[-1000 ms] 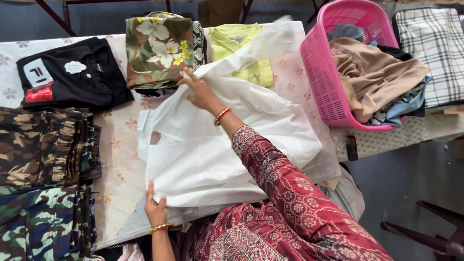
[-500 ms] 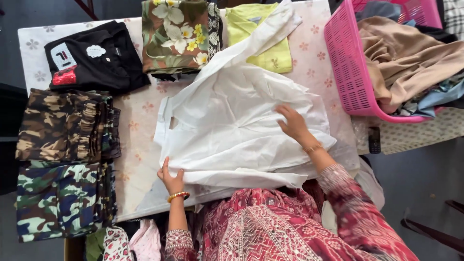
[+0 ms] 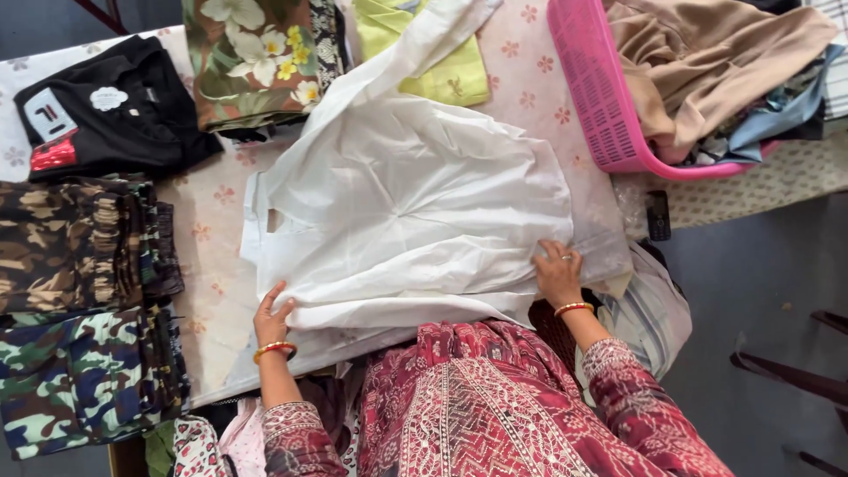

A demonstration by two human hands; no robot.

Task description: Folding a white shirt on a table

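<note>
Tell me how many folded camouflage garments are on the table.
2: a brown camouflage garment at the table's left edge, and a green-and-blue camouflage garment just below it, nearer the person. More may lie beneath.

I've got the spread shirt (image 3: 415,212) mid-table (image 3: 212,291) as my landmark. Left of it sit three folded stacks (image 3: 79,300); behind it, two more folded garments (image 3: 256,62). The laundry basket (image 3: 601,106) stands to its right, clothes heaped in it.
</note>
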